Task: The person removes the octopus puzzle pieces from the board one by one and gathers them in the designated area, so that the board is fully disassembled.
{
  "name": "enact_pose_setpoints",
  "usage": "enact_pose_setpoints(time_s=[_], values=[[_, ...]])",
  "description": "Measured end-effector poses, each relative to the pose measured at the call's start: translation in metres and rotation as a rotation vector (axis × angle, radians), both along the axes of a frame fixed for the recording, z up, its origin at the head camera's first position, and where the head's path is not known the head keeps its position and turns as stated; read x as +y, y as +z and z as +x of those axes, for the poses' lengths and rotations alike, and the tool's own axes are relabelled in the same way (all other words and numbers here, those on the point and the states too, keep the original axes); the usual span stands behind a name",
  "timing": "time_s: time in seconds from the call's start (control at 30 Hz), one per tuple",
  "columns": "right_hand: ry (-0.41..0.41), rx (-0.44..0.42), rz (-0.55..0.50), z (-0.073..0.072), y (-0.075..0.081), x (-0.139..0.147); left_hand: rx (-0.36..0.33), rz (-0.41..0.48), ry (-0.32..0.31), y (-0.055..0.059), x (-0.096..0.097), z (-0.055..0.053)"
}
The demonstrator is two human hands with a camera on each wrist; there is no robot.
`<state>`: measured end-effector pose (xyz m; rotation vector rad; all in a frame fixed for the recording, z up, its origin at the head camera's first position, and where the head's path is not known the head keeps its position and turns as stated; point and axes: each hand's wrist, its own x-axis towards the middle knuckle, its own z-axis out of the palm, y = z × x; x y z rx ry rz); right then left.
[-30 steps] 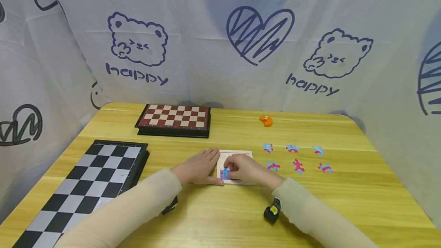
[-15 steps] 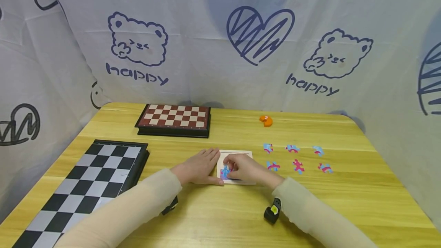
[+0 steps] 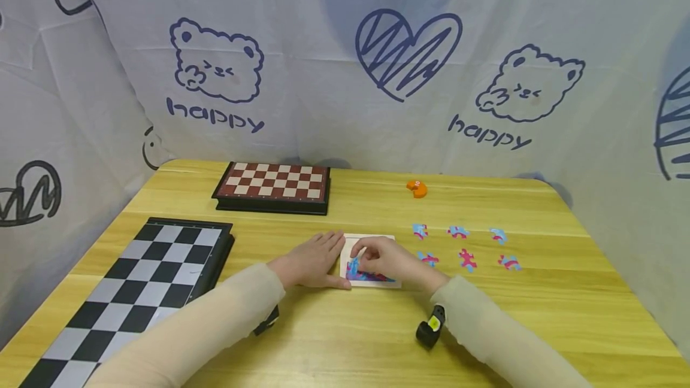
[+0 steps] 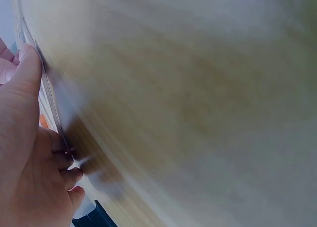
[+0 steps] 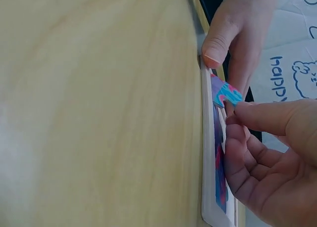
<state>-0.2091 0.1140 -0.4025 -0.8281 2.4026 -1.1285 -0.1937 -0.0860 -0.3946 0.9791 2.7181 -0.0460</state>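
Observation:
Low in front of me lies a pale wooden puzzle tray [image 3: 373, 284], with blue, pink and purple pieces [image 5: 219, 160] laid along its near side. Between thumb and fingertips my right hand [image 3: 392, 261] pinches a blue-and-pink puzzle piece [image 5: 225, 92]; in the right wrist view it stands tilted up at the tray's left end. My left hand [image 3: 312, 263] lies palm down against the tray's left side, fingers extended and thumb at the near corner. In the left wrist view, the left hand [image 4: 34, 153] shows along the tray's edge.
Several loose puzzle pieces [image 3: 467, 260] lie in two rows right of the tray. An orange object [image 3: 417, 188] sits farther back. A black-and-white checkered board [image 3: 156, 274] is at left, and a red-and-white checkered board [image 3: 272, 184] behind. A printed curtain [image 3: 318, 76] hangs beyond the table.
My right hand has lifted and turned slightly, tilting the pinched puzzle piece up and uncovering more of the pieces along the tray's near side. The left hand stays put.

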Motion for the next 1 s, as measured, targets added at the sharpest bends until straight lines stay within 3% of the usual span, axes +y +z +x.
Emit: enact_pose_setpoints(time_s=[0.37, 0.73, 0.83, 0.87, 1.0], values=[[-0.007, -0.123, -0.122, 0.001, 0.010, 0.015, -0.008, -0.006, 0.006, -0.001, 0.000, -0.001], [-0.054, -0.034, -0.129, 0.010, 0.020, 0.061, -0.019, 0.041, -0.012, -0.005, -0.003, -0.001], [-0.062, -0.034, -0.104, 0.013, 0.021, 0.076, -0.010, 0.028, -0.015, -0.005, -0.002, -0.001], [-0.061, -0.038, -0.097, 0.014, 0.020, 0.080, -0.016, 0.008, -0.005, 0.001, -0.001, 0.001], [-0.052, -0.031, -0.063, 0.019, 0.018, 0.097, -0.011, -0.006, 0.001, -0.001, 0.000, 0.000]])
